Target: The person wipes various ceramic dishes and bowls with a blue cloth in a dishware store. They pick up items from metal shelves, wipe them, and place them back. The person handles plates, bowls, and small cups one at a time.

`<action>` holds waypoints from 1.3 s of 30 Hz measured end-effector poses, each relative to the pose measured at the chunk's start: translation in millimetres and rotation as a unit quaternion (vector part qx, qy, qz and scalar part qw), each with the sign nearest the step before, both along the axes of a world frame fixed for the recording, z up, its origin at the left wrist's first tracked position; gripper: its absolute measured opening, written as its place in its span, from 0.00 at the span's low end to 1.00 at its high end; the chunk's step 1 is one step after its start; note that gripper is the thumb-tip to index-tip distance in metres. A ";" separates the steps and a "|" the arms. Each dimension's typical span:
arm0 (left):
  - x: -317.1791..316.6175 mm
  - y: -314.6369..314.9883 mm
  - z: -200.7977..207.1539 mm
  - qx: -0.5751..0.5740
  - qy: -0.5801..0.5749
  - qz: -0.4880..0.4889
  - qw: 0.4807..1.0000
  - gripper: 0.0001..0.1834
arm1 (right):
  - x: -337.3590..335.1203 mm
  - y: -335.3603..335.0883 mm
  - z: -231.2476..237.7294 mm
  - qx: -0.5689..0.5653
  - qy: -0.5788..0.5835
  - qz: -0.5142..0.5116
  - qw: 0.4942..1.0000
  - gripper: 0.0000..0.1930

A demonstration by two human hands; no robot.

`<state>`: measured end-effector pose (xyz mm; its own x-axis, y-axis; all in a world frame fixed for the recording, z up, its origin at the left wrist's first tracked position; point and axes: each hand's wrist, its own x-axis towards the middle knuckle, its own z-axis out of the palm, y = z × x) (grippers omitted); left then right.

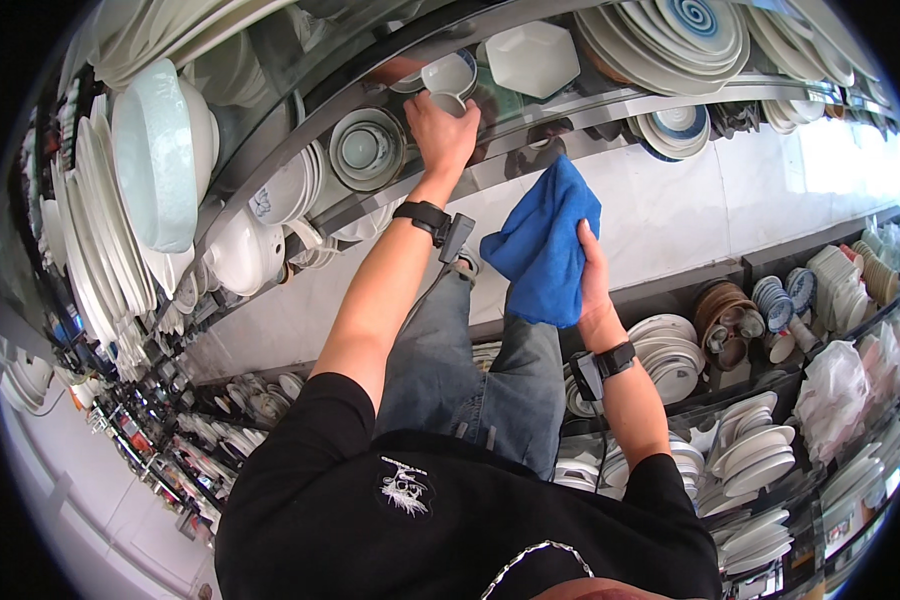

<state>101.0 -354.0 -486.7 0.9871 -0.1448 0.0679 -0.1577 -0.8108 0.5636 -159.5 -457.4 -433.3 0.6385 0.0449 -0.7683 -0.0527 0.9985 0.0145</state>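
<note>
Up at the shelf point(515, 128) in front of me, my left hand point(442, 132) is closed around a small pale cup point(449, 103), fingers on either side of its rim. Just beyond the cup sits a white bowl point(450, 72), and a white hexagonal plate point(533, 58) lies to the right of it. A blue cloth point(548, 245) hangs bunched in my right hand point(594, 270), over the aisle and apart from the shelf. The thumb lies along the cloth's right edge; the other fingers are hidden behind it.
Nested bowls point(362, 148) stand left of my left hand. Stacked large plates point(670, 40) fill the shelf's right part. A big pale-green dish point(160, 155) leans at far left. Behind me on the right, low shelves hold plate stacks point(665, 355) and plastic bags point(832, 388).
</note>
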 end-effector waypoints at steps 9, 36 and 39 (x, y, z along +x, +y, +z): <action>-21.4 1.2 46.3 -0.051 0.003 -0.075 0.996 0.30 | -3.1 0.2 1.7 -0.006 -0.026 -0.046 0.999 0.32; -182.6 135.0 353.8 -0.521 0.516 -0.142 0.664 0.35 | 37.3 105.6 344.9 -0.760 -0.125 0.039 0.637 0.31; -184.9 176.7 390.7 -0.534 0.500 -0.159 0.663 0.34 | 49.4 141.4 368.8 -0.656 -0.170 -0.019 0.735 0.31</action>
